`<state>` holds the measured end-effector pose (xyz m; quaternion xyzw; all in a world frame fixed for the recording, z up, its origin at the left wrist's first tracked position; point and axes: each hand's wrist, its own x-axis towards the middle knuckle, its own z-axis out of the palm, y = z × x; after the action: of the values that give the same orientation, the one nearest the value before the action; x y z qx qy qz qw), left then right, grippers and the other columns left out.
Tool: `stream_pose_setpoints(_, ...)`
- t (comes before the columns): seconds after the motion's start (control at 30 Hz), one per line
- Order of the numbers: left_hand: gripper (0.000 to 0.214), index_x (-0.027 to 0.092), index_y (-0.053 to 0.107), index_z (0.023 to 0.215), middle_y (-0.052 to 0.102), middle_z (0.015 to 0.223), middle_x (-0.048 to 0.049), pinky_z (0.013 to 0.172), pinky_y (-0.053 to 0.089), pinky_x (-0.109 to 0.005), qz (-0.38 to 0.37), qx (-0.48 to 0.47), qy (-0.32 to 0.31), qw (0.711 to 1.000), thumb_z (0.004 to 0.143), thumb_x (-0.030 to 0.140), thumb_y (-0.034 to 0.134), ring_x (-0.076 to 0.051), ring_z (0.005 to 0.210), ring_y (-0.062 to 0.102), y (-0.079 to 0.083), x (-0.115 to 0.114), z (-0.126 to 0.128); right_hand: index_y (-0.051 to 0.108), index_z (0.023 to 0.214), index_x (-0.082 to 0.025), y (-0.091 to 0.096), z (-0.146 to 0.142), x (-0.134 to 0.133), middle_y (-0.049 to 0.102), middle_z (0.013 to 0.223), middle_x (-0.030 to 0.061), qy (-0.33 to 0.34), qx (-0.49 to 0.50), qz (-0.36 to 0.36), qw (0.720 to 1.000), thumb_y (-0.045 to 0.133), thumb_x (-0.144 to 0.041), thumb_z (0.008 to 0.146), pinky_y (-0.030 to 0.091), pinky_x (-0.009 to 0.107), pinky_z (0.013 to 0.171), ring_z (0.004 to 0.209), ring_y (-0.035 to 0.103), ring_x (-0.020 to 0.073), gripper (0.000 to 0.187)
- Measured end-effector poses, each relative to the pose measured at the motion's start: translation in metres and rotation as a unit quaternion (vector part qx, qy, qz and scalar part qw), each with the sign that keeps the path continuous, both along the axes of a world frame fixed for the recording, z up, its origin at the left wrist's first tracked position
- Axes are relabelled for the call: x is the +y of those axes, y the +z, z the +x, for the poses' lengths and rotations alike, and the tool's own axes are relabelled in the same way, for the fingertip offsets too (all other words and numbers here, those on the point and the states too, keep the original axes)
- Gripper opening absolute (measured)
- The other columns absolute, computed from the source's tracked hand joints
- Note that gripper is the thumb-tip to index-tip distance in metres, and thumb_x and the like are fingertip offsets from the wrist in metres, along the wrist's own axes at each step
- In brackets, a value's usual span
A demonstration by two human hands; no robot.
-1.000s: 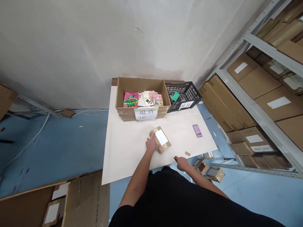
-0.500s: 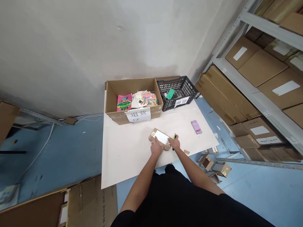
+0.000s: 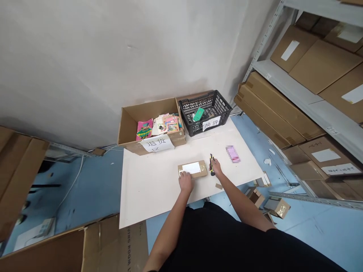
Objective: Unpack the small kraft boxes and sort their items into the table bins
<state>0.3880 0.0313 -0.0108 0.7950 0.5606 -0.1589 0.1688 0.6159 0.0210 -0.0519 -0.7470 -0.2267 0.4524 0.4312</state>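
A small taped cardboard box (image 3: 200,173) with a white label lies flat on the white table (image 3: 147,192). My left hand (image 3: 186,182) is at its near left edge, fingers curled onto the cardboard and pressed against it. To the right of the box, apart from it, my right hand (image 3: 216,167) is closed around a black and yellow utility knife (image 3: 212,172). The knife points away from me; whether its blade is out is too small to tell. A blurred pink item (image 3: 233,154) lies farther right on the table.
At the table's back stand an open carton (image 3: 127,145) of books and a black plastic crate (image 3: 195,130) with a green item inside. A cardboard scrap (image 3: 219,186) lies by the near edge. Shelves (image 3: 300,105) of boxes rise at right; open boxes (image 3: 278,207) lie on the floor.
The box has turned so that its long side lies more level across the table. My right hand has come off the box and moved right with the knife. The view has shifted slightly.
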Motion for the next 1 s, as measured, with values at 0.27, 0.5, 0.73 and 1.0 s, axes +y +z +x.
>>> stream_pose_setpoints(0.27,0.073,0.033,0.013,0.171,0.014,0.179,-0.0069,0.128,0.022,-0.062,0.002,0.005,-0.074,0.997,0.104,0.05,0.039,-0.038,0.164,0.008,-0.028,0.01,0.024,0.05,0.092,-0.024,-0.017,0.027,-0.035,0.054,0.054,-0.0089,0.118,0.086,-0.055,0.988,0.051,-0.059,0.1,0.044,0.022,0.048,0.041,0.054,0.0127,0.036)
stream_pose_setpoints(0.5,0.072,0.035,0.009,0.171,0.012,0.179,-0.0077,0.127,0.023,-0.062,0.005,0.035,-0.084,0.996,0.106,0.053,0.034,-0.037,0.164,0.01,-0.036,0.01,0.029,0.054,0.077,-0.021,-0.015,0.033,-0.013,0.051,0.047,-0.0067,0.193,0.075,-0.1,0.973,0.054,-0.061,0.101,0.039,0.021,0.043,0.035,0.048,0.0111,0.046)
stream_pose_setpoints(0.73,0.074,0.036,0.01,0.17,0.012,0.179,-0.0075,0.128,0.023,-0.06,0.015,0.051,-0.085,0.995,0.105,0.058,0.036,-0.036,0.164,0.009,-0.037,0.01,0.028,0.056,0.079,-0.021,-0.019,0.033,-0.014,0.051,0.046,-0.0076,0.2,0.083,-0.086,0.973,0.057,-0.058,0.101,0.037,0.021,0.042,0.034,0.046,0.0106,0.043)
stream_pose_setpoints(1.0,0.071,0.033,0.012,0.171,0.012,0.179,-0.0075,0.128,0.022,-0.058,0.021,0.053,-0.093,0.994,0.106,0.055,0.033,-0.035,0.164,0.01,-0.037,0.008,0.027,0.06,0.085,-0.021,-0.007,0.032,-0.012,0.051,0.047,-0.0076,0.213,0.06,-0.096,0.971,0.053,-0.053,0.105,0.038,0.021,0.044,0.036,0.048,0.0109,0.039)
